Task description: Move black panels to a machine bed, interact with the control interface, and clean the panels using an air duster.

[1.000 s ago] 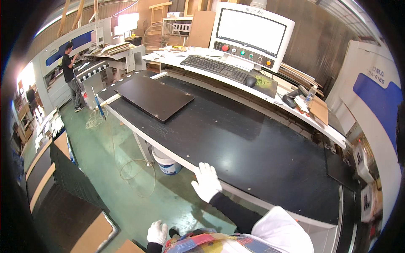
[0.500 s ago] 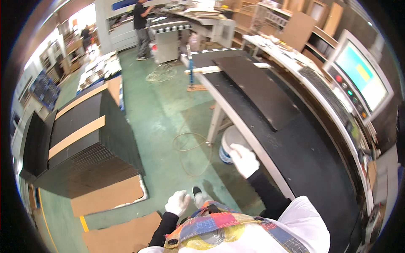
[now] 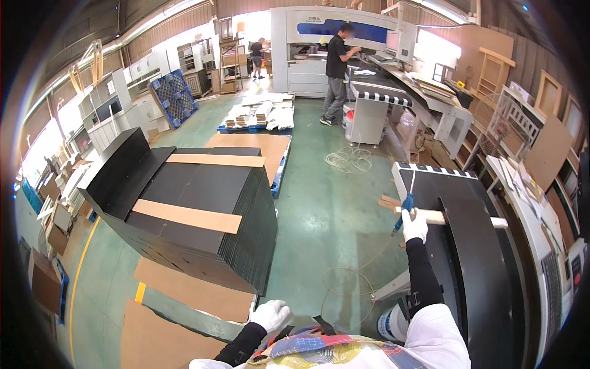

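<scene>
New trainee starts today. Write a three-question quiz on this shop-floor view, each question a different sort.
1. True or false: the right hand rests on a pale wooden bar lying across the black table.
2. Multiple choice: the stack of black sheets on the floor has which lying across its top? A) blue pallets B) brown cardboard strips C) coiled cable
3. Fill in: the left hand wears a ___ glove and holds nothing.

Key: 1 true; 2 B; 3 white.
</scene>
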Available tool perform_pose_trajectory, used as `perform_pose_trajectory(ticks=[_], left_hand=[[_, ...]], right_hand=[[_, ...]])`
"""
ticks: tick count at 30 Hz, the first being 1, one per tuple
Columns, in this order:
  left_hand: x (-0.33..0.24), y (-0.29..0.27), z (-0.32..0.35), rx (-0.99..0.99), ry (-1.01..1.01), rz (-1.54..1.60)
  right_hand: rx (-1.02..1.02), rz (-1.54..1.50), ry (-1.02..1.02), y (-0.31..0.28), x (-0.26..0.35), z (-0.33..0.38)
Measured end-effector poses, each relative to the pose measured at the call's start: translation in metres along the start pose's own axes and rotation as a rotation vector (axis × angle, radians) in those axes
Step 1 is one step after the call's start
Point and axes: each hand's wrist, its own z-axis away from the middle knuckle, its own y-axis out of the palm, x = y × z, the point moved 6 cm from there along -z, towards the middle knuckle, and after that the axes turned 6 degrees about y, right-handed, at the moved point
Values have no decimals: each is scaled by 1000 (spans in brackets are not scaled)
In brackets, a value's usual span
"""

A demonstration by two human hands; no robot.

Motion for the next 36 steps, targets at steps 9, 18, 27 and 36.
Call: perform_pose_trajectory(ticks=[9, 18, 27, 36], left_hand=[[-25, -22, -123, 149, 222, 1], [-206, -43, -289, -74, 1047, 166], [-424, 76, -256, 153, 1766, 242], [-477, 153, -273, 101, 1675, -3]], right_hand=[[83, 2, 87, 3, 38, -30], [-434, -747, 103, -310, 68, 7], [358, 244, 727, -228, 16, -23], [448, 717, 730, -248, -48, -135]])
